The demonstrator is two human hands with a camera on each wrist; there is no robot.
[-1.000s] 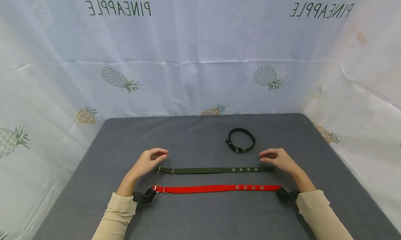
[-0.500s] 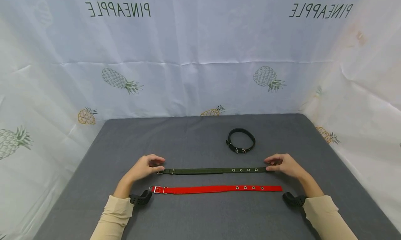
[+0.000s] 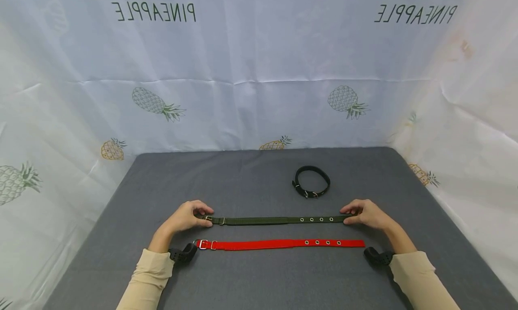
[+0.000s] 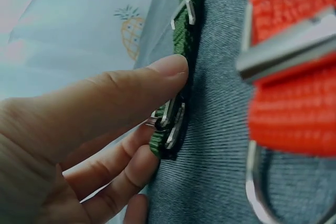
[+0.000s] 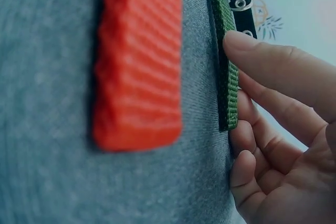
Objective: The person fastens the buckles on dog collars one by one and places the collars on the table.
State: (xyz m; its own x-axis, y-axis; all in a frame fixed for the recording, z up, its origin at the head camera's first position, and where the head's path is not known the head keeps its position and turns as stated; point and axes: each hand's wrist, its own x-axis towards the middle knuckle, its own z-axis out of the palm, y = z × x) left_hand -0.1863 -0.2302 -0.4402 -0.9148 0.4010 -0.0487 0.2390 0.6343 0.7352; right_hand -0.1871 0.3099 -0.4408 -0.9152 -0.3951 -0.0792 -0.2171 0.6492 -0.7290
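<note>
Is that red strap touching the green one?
Apart. The head view shows grey tabletop between the red strap and the green strap along their whole visible length.

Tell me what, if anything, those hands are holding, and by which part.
The green webbing collar: the left hand pinches its buckle end, the right hand its tip beyond the eyelets.

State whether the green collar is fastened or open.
Open: the green collar is laid out straight, buckle by the left hand, holed end by the right hand.
</note>
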